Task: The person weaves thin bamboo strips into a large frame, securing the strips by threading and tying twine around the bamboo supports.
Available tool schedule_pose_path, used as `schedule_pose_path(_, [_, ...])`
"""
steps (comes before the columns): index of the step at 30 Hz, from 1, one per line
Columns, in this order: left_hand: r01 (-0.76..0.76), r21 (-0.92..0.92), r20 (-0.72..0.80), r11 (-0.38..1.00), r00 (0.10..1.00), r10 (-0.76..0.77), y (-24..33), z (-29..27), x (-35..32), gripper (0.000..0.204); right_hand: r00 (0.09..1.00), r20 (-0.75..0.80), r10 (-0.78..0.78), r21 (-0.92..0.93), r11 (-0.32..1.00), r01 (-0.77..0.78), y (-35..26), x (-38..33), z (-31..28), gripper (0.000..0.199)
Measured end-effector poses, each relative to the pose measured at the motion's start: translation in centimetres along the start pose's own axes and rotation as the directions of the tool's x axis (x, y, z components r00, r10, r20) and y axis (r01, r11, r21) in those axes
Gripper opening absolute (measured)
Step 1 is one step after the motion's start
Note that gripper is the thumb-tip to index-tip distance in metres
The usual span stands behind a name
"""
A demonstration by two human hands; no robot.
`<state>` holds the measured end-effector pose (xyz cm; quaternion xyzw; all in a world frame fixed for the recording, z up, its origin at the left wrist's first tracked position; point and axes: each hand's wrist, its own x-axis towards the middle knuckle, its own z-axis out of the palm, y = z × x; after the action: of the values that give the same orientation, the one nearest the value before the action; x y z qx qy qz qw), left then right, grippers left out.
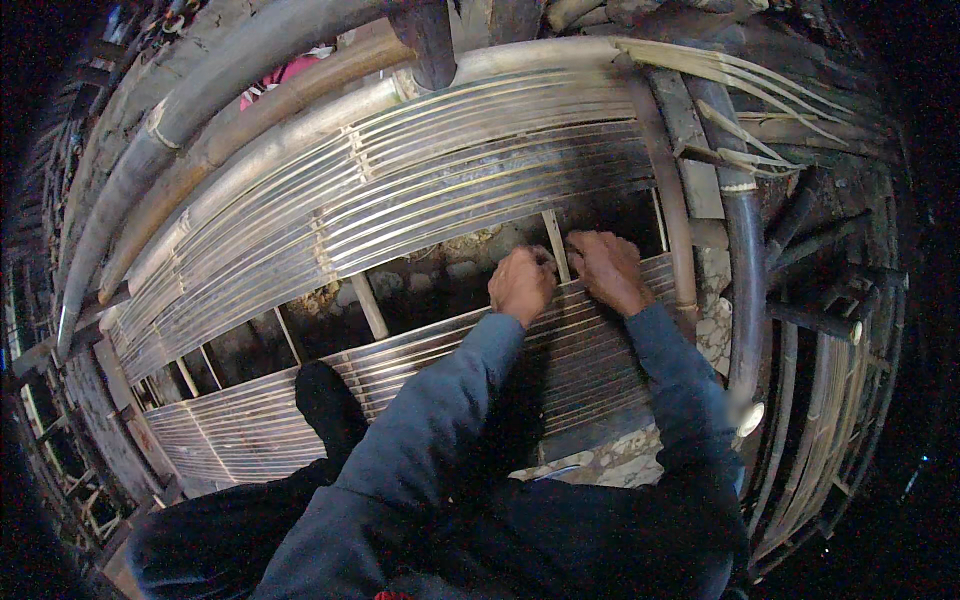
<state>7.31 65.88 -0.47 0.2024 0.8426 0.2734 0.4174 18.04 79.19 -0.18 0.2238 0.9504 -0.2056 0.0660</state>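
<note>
My left hand [522, 286] is closed, its knuckles up, just left of a pale bamboo crosspiece [556, 246]. On the other side of that crosspiece my right hand [611, 272] is also curled closed. Both hang over the far edge of the near slatted panel [240, 420], made of thin, close-set bamboo strips. My fingertips are hidden, so I cannot make out what they hold. Beyond the gap lies the far slatted panel [460, 190], its strips running the same way and tied across in places.
Several crosspieces, one a thicker bar [370, 305], span the dark gap. My dark-covered foot [327, 400] rests on the near panel. Thick bamboo poles [250, 70] frame the far side, and another pole [745, 270] runs along the right. Loose bamboo strips [750, 80] jut out at the far right.
</note>
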Motion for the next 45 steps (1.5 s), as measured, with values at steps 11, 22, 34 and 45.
schedule_pose_path(11, [-0.430,-0.449,-0.051,0.783,0.888,0.458,-3.2,-0.1,-0.4,0.010,0.993,0.114,0.038,0.498,0.863,-0.091,-0.9,-4.5,-3.1,0.022])
schedule_pose_path(22, [-0.314,-0.589,0.035,0.745,0.911,0.412,-2.2,0.6,-0.3,0.017,0.652,-0.435,0.621,0.734,-0.175,0.657,0.2,-27.1,-21.7,0.011])
schedule_pose_path(34, [-0.625,0.197,-0.263,0.755,0.709,0.655,-2.5,-4.1,-3.2,0.054,0.374,-0.138,0.917,0.885,0.284,-0.369,-2.3,-39.3,-18.0,0.019])
schedule_pose_path(45, [-0.226,0.610,-0.384,0.759,0.753,0.534,-5.8,-5.7,-3.8,0.066,0.870,0.185,0.456,0.881,0.315,-0.352,-9.2,-13.7,-10.4,0.023])
